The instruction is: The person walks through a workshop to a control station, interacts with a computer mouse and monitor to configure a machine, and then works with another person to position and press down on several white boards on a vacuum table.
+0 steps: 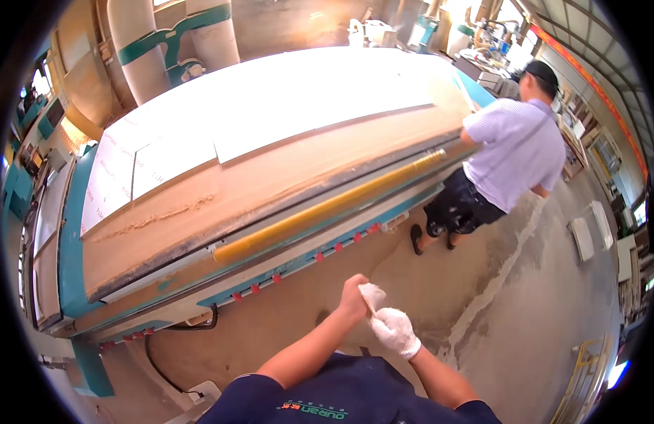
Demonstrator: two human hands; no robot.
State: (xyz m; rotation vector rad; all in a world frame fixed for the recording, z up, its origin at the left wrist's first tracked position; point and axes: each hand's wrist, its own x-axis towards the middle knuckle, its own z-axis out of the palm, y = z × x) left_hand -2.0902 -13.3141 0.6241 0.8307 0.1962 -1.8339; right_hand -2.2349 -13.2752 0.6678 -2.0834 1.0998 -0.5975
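Note:
In front of my dark shirt, both hands meet above the concrete floor. My left hand (353,297) is bare, its fingers closed on a crumpled white glove (372,294). My right hand (396,332) wears a white knit work glove, and its fingers are bent round the lower end of that loose glove. Part of the loose glove is hidden between the two hands. Beyond them stands a long machine bed (249,191) with large white panels (270,99) on it, one cut into smaller pieces at the left. Neither hand touches the machine.
A yellow roller (327,206) runs along the bed's near side, above several red knobs (320,256). At the right end stands a person (517,152) in a pale shirt and dark cap. A black cable (151,357) lies at lower left. White boards (581,239) rest on the right floor.

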